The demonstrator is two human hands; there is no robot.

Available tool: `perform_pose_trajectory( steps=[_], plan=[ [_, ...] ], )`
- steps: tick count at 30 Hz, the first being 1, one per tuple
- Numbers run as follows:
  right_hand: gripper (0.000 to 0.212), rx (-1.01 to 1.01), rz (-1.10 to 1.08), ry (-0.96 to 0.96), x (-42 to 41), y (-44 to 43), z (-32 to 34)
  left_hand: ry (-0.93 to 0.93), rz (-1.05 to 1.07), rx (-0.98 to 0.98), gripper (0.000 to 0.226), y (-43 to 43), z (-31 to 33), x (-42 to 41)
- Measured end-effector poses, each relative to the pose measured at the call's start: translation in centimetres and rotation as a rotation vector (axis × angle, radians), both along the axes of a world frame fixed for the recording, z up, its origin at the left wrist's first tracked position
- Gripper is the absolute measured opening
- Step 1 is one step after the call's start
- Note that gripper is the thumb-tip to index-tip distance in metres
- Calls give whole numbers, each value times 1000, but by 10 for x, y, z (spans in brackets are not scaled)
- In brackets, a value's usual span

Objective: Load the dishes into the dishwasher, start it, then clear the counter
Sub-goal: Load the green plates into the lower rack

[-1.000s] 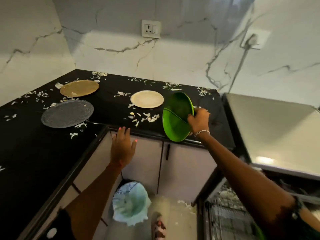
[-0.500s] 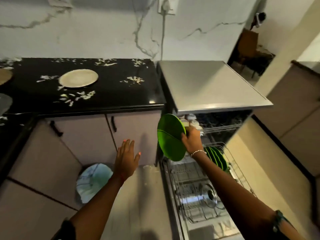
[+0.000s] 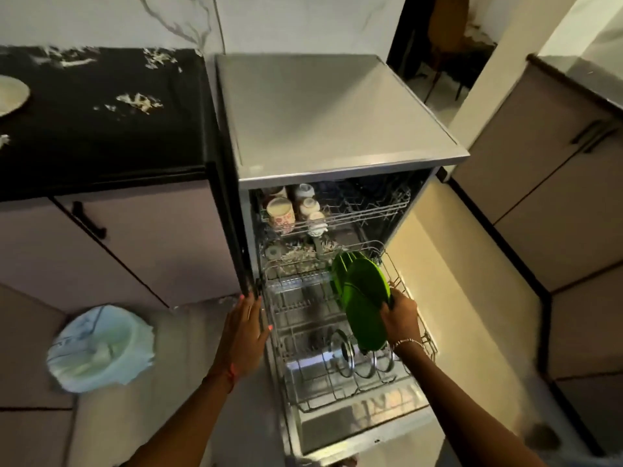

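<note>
1. Green plastic plate (image 3: pixel 365 306), held on edge by the right hand (image 3: pixel 399 318), whose fingers grip its rim at the plate's three o'clock side. The plate hangs over the pulled-out lower rack (image 3: pixel 340 382) of the open dishwasher (image 3: pixel 337 136), just in front of more green plates (image 3: pixel 340 264) already standing in the rack at its one o'clock corner.
2. The left hand (image 3: pixel 244 335) rests with fingers extended against the rack's left edge at nine o'clock; whether it grips the wire I cannot tell.
3. Already loaded, as far as can be seen: cups and bowls (image 3: pixel 293 207) on the upper rack, at twelve o'clock from the hands, and glass lids (image 3: pixel 357 355) standing at the lower rack's near end, towards six o'clock.
4. Still waiting: a pale plate (image 3: pixel 11 96) sits on the black counter (image 3: pixel 101 136) at ten o'clock, partly cut off by the frame edge, and white scraps (image 3: pixel 138 102) are scattered across that counter.
5. A lined bin (image 3: pixel 101 348) stands on the floor at eight o'clock.
6. My judgement: loading is under way but unfinished. The held plate is not yet slotted, the door is open, the machine is not started, and the counter is uncleared.
</note>
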State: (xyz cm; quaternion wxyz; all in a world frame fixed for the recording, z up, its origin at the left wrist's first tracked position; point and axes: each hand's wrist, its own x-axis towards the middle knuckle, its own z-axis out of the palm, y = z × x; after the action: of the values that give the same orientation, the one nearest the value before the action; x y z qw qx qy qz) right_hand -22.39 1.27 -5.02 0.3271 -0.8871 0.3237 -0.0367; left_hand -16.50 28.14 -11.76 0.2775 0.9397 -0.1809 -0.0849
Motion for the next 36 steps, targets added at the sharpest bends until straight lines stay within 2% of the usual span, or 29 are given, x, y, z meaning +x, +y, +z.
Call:
perform_pose_trajectory(
  steps=[3, 5, 9, 11, 17, 24, 36],
  plan=[
    [18, 11, 34, 55, 10, -46, -32, 85, 45, 20, 67, -39, -45, -12],
    [19, 13, 61, 55, 19, -73, -57, 137, 65, 31, 63, -65, -79, -13],
    [22, -14, 100, 22, 44, -105, -109, 205, 82, 45, 61, -97, -149, -10],
    [28, -5, 106, -13, 60, -111, -136, 242, 105, 63, 69, -107, -185, -9],
    [37, 5, 81, -119, 112, -111, -200, 215, 134, 109, 71, -115, -267, 0],
    [57, -29, 205, -95, 160, -117, -256, 224, 150, 177, 70, -121, -322, 33],
    [57, -82, 303, 30, 203, -119, -315, 232, 166, 213, 80, -119, -360, 44]
  ],
)
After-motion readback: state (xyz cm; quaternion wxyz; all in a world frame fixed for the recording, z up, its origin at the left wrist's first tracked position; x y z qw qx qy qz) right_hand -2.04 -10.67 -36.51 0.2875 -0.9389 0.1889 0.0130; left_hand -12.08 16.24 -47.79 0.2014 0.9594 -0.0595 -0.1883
